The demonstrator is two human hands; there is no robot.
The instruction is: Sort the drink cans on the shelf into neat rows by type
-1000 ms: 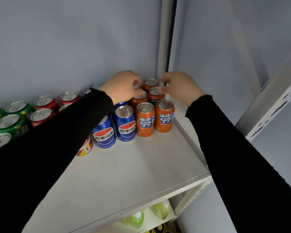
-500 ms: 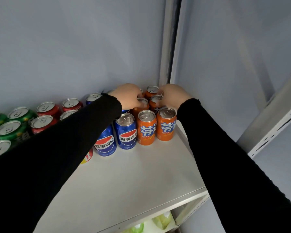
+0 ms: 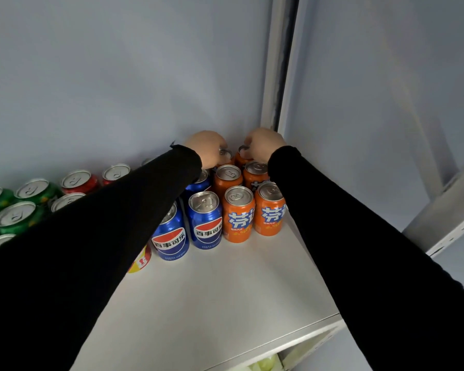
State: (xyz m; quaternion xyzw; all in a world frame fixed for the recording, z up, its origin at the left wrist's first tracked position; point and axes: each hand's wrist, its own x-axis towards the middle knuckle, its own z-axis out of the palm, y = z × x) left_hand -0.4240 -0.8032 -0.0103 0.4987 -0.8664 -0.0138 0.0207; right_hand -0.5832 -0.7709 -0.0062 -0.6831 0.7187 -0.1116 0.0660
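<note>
As both hands reached deeper toward the shelf's (image 3: 225, 290) back right corner:
left hand (image 3: 208, 148): fingers curled on a rear orange can (image 3: 227, 156)
right hand (image 3: 265, 145): gripped back-corner orange can (image 3: 243, 156)
change: hands moved rearward
task: orange rows nearly squared

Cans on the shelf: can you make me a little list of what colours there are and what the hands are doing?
orange cans: front right, two rows
blue cans: left of the orange ones
red cans: further left, at the back
green cans: far left
left hand: on a back orange can's top
right hand: on the back orange can beside it
shelf: white, front part bare
</note>
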